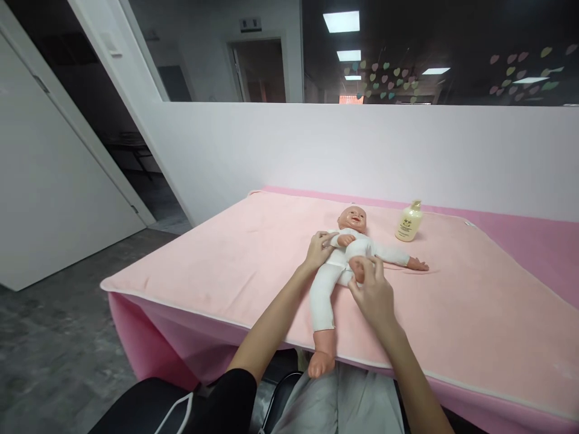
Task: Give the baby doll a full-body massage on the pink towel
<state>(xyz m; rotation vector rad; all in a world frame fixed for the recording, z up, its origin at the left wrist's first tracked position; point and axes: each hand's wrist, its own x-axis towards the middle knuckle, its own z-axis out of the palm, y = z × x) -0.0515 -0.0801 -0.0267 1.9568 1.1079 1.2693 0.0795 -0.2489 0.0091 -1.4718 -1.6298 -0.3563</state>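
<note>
A baby doll [324, 289] with a white cloth body lies on its back on the pink blanket [217, 259], its head toward the wall. One leg is bent up over its belly; the other stretches past the table's front edge. My right hand [374, 292] is closed on the raised foot [357, 269]. At the doll's arm on the left side, my left hand [320, 248] rests with its fingers curled round the upper arm. The doll's other arm reaches out to the right on the blanket.
A pale yellow pump bottle [409, 222] stands right of the doll's head. Behind the table is a white wall [362, 150] with a window above it. A white door [54, 163] is at the left. The blanket's front edge runs close to my lap.
</note>
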